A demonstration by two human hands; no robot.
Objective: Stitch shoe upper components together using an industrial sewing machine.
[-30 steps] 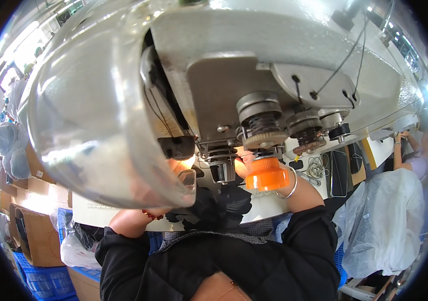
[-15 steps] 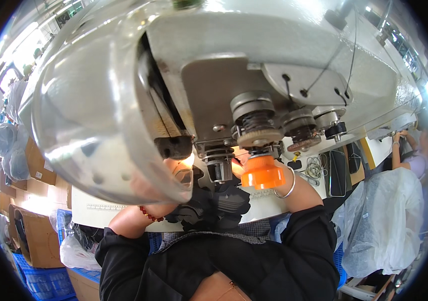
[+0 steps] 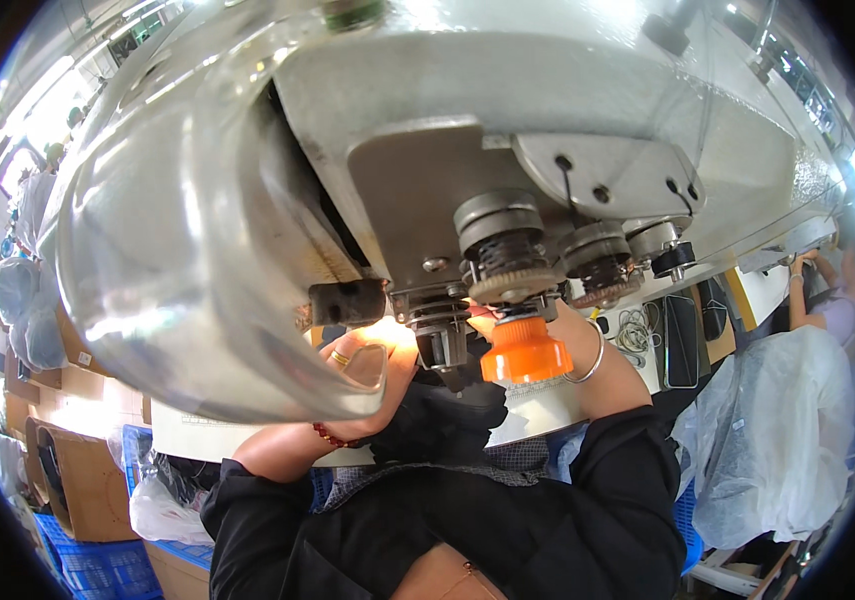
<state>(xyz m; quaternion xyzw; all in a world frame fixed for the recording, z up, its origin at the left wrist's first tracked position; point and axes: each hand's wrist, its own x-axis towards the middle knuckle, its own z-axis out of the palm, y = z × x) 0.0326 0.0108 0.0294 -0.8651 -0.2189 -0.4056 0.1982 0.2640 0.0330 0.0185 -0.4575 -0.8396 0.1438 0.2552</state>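
Note:
A large pale sewing machine head [image 3: 597, 90] fills the upper view, with metal tension discs [image 3: 499, 235] and an orange ridged cap [image 3: 525, 352] hanging from it. Beneath its front end, by a bright lamp glow, is my left hand [image 3: 399, 372], a ring on one finger; its fingertips are hidden behind the machine. Dark cut fabric pieces [image 3: 447, 418] lie in a layered pile between my arms, right beside this hand. My right hand [image 3: 575, 330] reaches in behind the orange cap, so its fingers are mostly covered. Whether either hand grips the fabric cannot be made out.
A white worktable [image 3: 197, 432] with ruler markings runs under the machine. Coiled cable [image 3: 633, 332] and a dark tray [image 3: 680, 340] lie to the right, near a plastic-covered bundle [image 3: 777, 440]. Cardboard boxes [image 3: 97, 485] and blue crates [image 3: 97, 560] stand at left. Another person [image 3: 827, 300] sits far right.
My left hand and forearm have shifted right, closer to the fabric pile, and more of the hand shows. The right forearm sits slightly farther right. The view has tilted a little.

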